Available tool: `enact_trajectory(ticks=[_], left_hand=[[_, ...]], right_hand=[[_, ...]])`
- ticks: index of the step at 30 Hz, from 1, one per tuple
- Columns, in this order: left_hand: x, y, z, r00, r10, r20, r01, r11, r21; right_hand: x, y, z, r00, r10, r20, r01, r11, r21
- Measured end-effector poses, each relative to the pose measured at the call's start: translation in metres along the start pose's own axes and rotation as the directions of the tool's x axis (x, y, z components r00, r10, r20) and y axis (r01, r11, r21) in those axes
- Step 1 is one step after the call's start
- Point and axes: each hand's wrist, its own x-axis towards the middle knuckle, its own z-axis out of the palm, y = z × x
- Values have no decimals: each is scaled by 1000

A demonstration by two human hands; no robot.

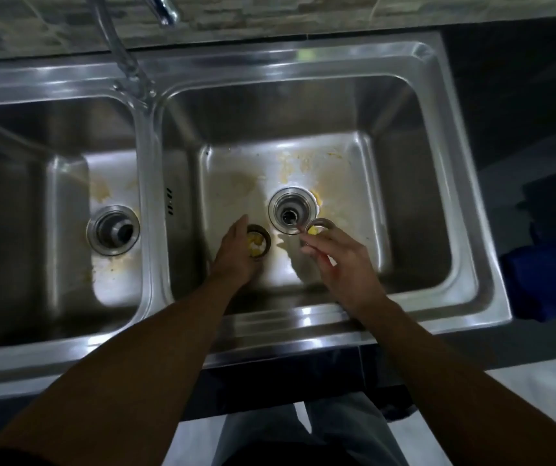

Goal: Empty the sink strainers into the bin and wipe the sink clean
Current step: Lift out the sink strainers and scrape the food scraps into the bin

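A steel double sink (303,321) fills the view. In the right basin my left hand (234,255) grips a metal strainer cup (259,242) holding yellow food scraps. My right hand (340,260) pinches a second strainer (318,227) with yellow bits in it, just right of the open drain (290,211). The left basin's drain (113,229) stands open too. Yellowish food smears (298,163) stain the right basin's floor, and more smears (101,191) mark the left basin.
A tap spout (164,8) and a clear hose (125,58) hang over the divider at the back. A dark blue object (545,280) sits to the right of the sink. A tiled wall (303,15) runs behind. My legs show below the counter edge.
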Motion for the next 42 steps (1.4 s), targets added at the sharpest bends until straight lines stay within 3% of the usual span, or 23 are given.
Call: enact_trajectory(ticks=[3, 6, 9, 14, 18, 23, 27, 32, 36, 40, 42], left_hand=[[6, -4, 5, 1000, 30, -8, -29, 996, 90], [6, 0, 6, 999, 48, -9, -46, 987, 151], [-3, 11, 1, 995, 91, -43, -83, 983, 165], [-18, 29, -10, 981, 164, -100, -154, 983, 98], [-43, 67, -16, 959, 265, -99, -262, 964, 37], [-82, 122, -5, 913, 391, -118, -400, 915, -57], [-116, 163, 24, 873, 481, -85, -483, 875, -15], [-171, 216, 86, 780, 625, 20, -626, 780, -2], [-217, 244, 147, 699, 696, 166, -695, 715, -71], [-244, 246, 212, 623, 729, 284, -743, 665, -76], [-247, 239, 240, 631, 699, 336, -729, 683, -51]], right_hand=[[-2, 3, 0, 999, -11, -48, 9, 999, -41], [-8, 2, -4, 1000, -5, -10, 5, 999, 51], [-14, -5, -14, 999, 7, -34, -7, 1000, -2], [-20, -16, -24, 994, 3, -107, -4, 1000, -14], [-41, -20, -41, 982, 8, -186, 5, 997, 71], [-67, -17, -77, 920, -24, -392, 56, 996, 71], [-99, -15, -121, 794, 25, -607, 5, 999, 49], [-176, -1, -186, 539, 188, -821, -91, 982, 166], [-253, 14, -226, 380, 476, -793, -83, 872, 483], [-324, 31, -248, 249, 554, -794, -144, 832, 536], [-353, 45, -247, 201, 623, -756, -175, 782, 598]])
